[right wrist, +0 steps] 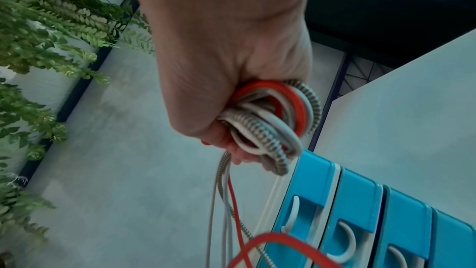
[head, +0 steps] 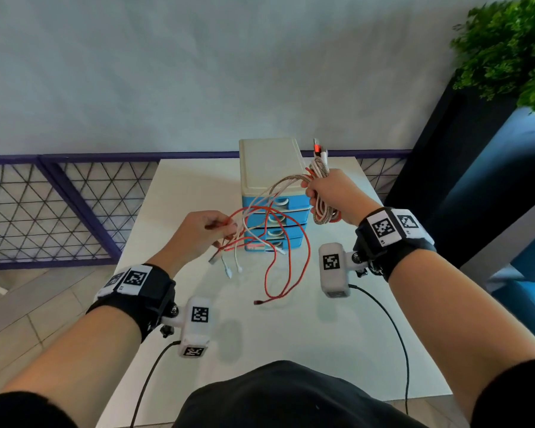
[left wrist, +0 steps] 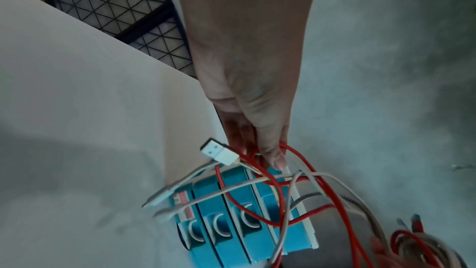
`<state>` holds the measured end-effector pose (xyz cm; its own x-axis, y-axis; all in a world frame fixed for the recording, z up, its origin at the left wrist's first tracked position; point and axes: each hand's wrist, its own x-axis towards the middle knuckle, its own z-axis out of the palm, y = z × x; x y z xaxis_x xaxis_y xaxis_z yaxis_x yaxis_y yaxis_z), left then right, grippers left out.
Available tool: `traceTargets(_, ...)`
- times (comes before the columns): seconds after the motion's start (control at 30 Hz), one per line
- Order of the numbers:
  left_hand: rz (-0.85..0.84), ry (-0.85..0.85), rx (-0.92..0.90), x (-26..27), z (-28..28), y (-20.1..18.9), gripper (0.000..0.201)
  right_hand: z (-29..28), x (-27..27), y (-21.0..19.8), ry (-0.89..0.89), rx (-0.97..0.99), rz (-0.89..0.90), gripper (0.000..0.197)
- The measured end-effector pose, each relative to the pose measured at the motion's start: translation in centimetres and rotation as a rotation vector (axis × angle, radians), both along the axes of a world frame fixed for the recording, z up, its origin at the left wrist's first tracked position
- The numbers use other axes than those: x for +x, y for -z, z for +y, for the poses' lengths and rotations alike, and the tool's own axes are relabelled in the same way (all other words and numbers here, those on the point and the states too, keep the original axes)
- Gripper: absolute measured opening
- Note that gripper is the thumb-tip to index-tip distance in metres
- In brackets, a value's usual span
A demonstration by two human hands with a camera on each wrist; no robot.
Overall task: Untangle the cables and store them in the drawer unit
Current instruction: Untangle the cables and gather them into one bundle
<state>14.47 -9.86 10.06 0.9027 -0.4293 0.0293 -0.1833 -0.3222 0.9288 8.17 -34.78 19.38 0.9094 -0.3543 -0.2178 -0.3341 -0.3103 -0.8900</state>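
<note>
Gripping a coiled bundle of cables (head: 320, 186), right hand (head: 332, 193) has fingers clamped round it above the drawer unit (head: 269, 168). Left hand (head: 198, 233) pinches red cable (head: 291, 261) strands; loose ends hang over the table (head: 291, 335).

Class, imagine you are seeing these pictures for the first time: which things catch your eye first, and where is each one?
First comes the tangle of red and white cables, strung in mid-air between two raised hands. The right hand grips a coiled bunch of them, while the left hand pinches loose red strands. Behind the cables stands the blue drawer unit with its cream top, on the white table, all drawers shut.
</note>
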Motion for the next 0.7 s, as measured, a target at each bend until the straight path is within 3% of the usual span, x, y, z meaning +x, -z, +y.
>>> traceTargets(0.17, 0.153, -0.076, -0.226, -0.2, -0.3, 0.0, 0.007, -0.1, 0.3, -0.3, 0.026, -0.025, 0.008, 0.020)
traceTargets(0.27, 0.121, -0.047, -0.223, -0.2, -0.4, -0.3, 0.011, -0.2, 0.2, -0.5, 0.035, -0.050, 0.018, 0.021)
traceTargets(0.47, 0.005, -0.053, -0.033, -0.2, 0.0, -0.4, 0.020, -0.3, 0.0, -0.4, 0.057, -0.100, 0.031, 0.017)
traceTargets(0.6, -0.204, 0.049, 0.316, 0.0, 0.9, 0.2, 0.027, -0.4, 0.0, -0.7, 0.074, -0.178, 0.036, 0.011)
traceTargets(0.7, -0.201, 0.143, 0.563, 0.0, 2.1, 1.3, 0.029, -0.6, 0.1, -0.9, 0.098, -0.214, 0.034, 0.012)
